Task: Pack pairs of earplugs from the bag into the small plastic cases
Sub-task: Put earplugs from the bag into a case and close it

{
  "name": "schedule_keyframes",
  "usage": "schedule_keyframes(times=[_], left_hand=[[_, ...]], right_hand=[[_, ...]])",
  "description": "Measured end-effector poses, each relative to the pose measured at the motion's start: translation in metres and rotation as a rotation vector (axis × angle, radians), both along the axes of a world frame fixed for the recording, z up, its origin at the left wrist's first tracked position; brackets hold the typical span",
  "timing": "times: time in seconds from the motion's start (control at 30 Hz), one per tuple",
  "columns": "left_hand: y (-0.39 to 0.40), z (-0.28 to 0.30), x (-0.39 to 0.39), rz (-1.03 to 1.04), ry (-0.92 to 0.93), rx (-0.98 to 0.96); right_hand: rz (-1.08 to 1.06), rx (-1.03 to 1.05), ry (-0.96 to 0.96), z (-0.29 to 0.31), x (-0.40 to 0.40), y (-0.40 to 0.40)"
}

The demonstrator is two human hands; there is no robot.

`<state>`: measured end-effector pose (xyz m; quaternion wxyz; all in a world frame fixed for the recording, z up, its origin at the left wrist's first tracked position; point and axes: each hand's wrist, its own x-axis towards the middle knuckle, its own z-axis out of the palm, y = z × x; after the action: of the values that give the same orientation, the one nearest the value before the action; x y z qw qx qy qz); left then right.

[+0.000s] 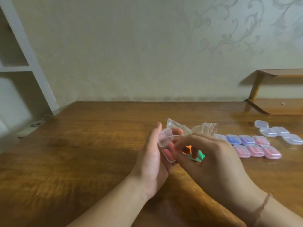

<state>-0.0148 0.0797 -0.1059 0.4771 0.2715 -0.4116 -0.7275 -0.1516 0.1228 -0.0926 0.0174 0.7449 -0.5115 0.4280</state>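
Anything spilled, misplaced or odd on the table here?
Nothing spilled or broken. The filled cases sit in tidy rows, empty cases behind them. Only loose items: a green earplug and something orange on the table behind the right hand. The left hand holds an open case.

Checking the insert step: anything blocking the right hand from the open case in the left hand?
Nothing visible. The open case, lid up, sits in the left hand; the right hand has its fingertips at the case's mouth, where pink earplugs already lie.
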Motion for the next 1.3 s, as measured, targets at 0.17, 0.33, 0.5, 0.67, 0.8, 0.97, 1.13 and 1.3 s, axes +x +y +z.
schedule_keyframes(times=[0.17,0.33,0.5,0.67,0.8,0.97,1.13,1.3], left_hand=[[-0.002,-0.002,0.001,-0.028,-0.005,0.021],[-0.003,-0.002,0.003,-0.032,0.002,0.048],[-0.002,0.0,0.003,-0.046,-0.005,0.06],[0.001,0.003,0.005,-0.105,-0.011,-0.026],[0.002,0.001,0.005,-0.142,-0.173,-0.203],[0.0,-0.003,0.003,-0.008,-0.394,-0.434],[0.004,0.001,-0.002,0.285,-0.644,-0.685],[0.011,0.004,-0.01,0.359,-0.551,-0.768]], right_hand=[[0.015,0.042,0.04,0.0,-0.001,-0.001],[0.028,0.046,-0.001,0.003,-0.01,-0.003],[0.011,0.032,0.157,0.003,-0.009,-0.006],[0.035,0.096,-0.206,0.013,-0.017,-0.007],[0.101,0.285,-0.165,0.015,-0.016,-0.009],[0.062,0.316,-0.236,0.009,-0.023,-0.019],[0.059,0.33,-0.453,0.01,-0.029,-0.021],[0.14,0.314,-0.521,0.019,-0.024,-0.014]])
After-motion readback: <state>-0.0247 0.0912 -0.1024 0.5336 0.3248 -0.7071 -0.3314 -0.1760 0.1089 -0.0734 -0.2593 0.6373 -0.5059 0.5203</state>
